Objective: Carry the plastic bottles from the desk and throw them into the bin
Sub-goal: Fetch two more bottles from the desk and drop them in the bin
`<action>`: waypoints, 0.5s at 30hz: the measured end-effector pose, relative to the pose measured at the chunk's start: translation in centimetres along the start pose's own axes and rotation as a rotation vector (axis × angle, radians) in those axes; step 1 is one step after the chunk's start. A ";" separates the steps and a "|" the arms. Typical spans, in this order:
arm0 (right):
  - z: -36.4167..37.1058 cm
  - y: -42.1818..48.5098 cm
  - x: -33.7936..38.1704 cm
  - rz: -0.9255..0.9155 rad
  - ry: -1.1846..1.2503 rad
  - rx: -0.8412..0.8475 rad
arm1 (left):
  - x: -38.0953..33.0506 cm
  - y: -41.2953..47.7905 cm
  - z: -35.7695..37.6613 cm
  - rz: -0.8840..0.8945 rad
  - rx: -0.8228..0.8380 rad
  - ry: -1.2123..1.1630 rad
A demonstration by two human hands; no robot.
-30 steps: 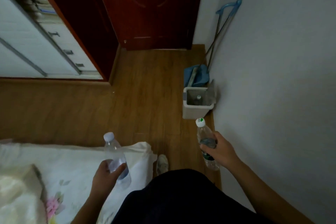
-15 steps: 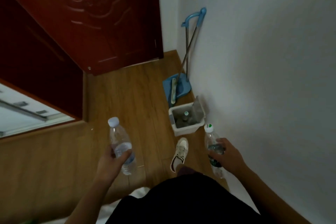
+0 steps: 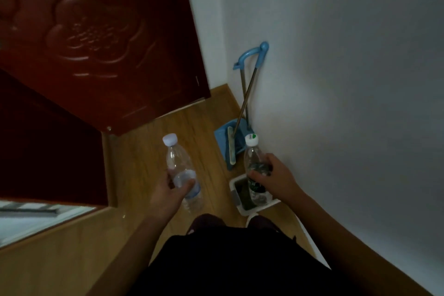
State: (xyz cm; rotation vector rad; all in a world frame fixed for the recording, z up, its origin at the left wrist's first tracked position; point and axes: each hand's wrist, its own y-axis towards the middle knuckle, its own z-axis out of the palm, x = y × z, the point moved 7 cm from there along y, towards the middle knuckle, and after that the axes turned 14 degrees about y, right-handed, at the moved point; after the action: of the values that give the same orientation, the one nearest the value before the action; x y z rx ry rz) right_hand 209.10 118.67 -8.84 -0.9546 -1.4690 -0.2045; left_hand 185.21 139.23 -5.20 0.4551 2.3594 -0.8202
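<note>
Above bin (image 3: 236, 202), bottles (image 3: 254, 163) in hands (image 3: 276, 176)

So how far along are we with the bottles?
Done: both bottles are at the bin. In hand: the left hand grips one bottle over the floor; the right hand holds the other bottle above the bin's opening. Left: drop both in.

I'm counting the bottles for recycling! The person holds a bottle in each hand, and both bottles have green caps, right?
Not quite. The head view shows a bottle in each hand, but the caps differ: the bottle in the left hand has a pale lilac cap, while the bottle in the right hand has a white cap with only a small green mark on top.
</note>
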 end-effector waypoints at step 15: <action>0.1 -0.9 -1.1 0.252 0.199 -0.671 | -11.3 17.7 5.8 0.376 0.566 0.229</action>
State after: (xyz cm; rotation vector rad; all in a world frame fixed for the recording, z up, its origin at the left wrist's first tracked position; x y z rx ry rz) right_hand 208.33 117.72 -9.44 -1.5954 -1.0897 -0.6126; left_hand 204.95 147.38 -9.60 1.2387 2.1029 -1.2977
